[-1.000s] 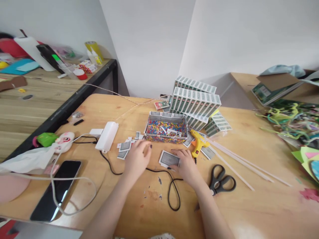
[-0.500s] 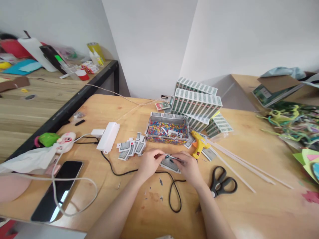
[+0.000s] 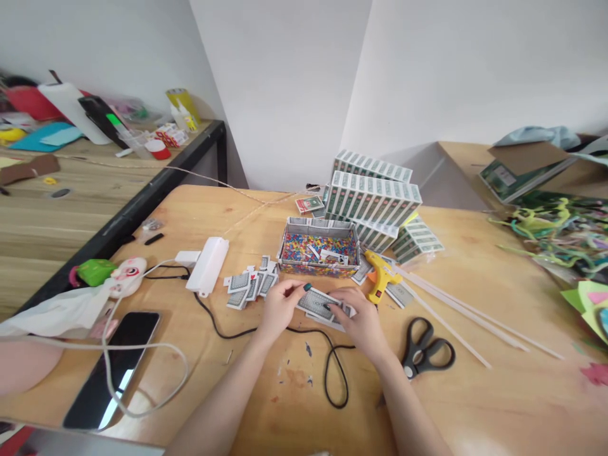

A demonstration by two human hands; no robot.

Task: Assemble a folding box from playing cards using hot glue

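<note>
Between my two hands is a grey-backed playing card [image 3: 314, 302], tilted a little above the table. My left hand [image 3: 281, 305] pinches its left end between thumb and fingers. On its right end my right hand [image 3: 357, 315] is closed, thumb on the patterned back. Another card shows partly beneath it. Just behind the hands stands an open box [image 3: 319, 271] with card-covered rims and a colourful patterned inside, a few card pieces lying in it. A loose pile of playing cards [image 3: 249, 286] lies to the left, a yellow glue gun [image 3: 380, 278] to the right.
Black-handled scissors [image 3: 422, 351] and white glue sticks [image 3: 465, 311] lie at the right. Stacked card boxes [image 3: 373, 197] stand at the back. A black cord [image 3: 327, 361] loops before my hands. A white power strip [image 3: 207, 266] and phone [image 3: 113, 370] are on the left.
The card in my hands has turned from nearly edge-on so that its patterned back now faces up towards me. My left hand has shifted slightly left; the view has moved a little.
</note>
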